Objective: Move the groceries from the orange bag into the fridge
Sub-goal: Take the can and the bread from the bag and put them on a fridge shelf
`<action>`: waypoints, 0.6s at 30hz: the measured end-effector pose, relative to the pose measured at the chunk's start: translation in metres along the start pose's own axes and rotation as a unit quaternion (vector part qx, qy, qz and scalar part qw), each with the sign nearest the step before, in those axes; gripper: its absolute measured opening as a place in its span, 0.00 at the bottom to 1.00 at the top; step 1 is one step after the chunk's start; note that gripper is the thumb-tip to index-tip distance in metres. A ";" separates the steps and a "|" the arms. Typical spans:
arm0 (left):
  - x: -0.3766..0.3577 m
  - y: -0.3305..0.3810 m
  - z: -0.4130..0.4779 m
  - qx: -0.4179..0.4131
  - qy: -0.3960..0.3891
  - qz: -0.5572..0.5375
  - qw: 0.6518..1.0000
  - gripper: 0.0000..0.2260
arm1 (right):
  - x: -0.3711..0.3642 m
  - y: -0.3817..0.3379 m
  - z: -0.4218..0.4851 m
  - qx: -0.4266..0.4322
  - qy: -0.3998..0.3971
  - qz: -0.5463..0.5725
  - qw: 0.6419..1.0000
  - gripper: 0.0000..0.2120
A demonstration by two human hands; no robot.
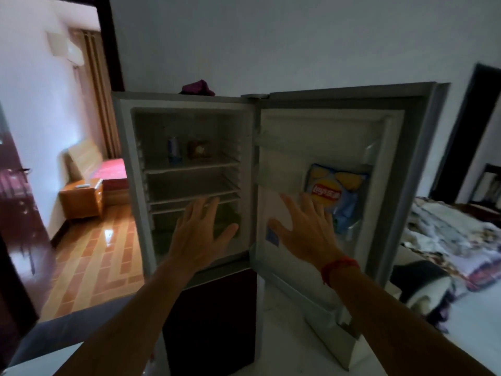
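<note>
The fridge (pixel 127 169) stands in front of me with its upper door (pixel 406 185) swung open to the right. On the top shelf stand a blue can (pixel 173 150) and a small brown package (pixel 199 149). A blue and yellow chip bag (pixel 336 191) sits in the door's rack. My left hand (pixel 199 234) is raised before the lower shelves, fingers spread, holding nothing. My right hand (pixel 303 226) is raised before the inside of the door, just left of the chip bag, also spread and empty. A red band circles its wrist. The orange bag is out of view.
A dark purple cloth (pixel 198 88) lies on top of the fridge. The lower fridge door (pixel 214 321) is dark red and closed. To the left, a doorway opens onto a tiled floor with a wooden nightstand (pixel 81 199). A bed with rumpled bedding (pixel 455 240) is at right.
</note>
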State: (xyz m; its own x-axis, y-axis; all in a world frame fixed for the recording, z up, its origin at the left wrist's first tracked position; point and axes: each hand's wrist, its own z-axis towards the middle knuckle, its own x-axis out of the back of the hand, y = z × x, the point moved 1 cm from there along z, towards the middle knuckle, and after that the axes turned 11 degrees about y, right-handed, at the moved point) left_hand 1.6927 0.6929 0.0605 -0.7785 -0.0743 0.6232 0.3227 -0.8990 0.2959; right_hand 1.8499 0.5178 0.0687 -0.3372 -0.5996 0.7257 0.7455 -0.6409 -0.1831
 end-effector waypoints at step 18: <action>-0.047 0.251 -0.061 -0.248 -0.067 -0.185 0.949 0.37 | 0.218 0.162 -0.194 -0.227 0.051 -0.240 0.942 0.36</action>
State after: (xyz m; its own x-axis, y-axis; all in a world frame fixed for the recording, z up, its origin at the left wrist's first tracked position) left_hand 1.7769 0.4447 0.0614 -0.7027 0.3124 0.6393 -0.2781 -0.9476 0.1574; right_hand 1.7854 0.1908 0.0686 -0.6432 -0.2173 0.7342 0.1778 -0.9751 -0.1328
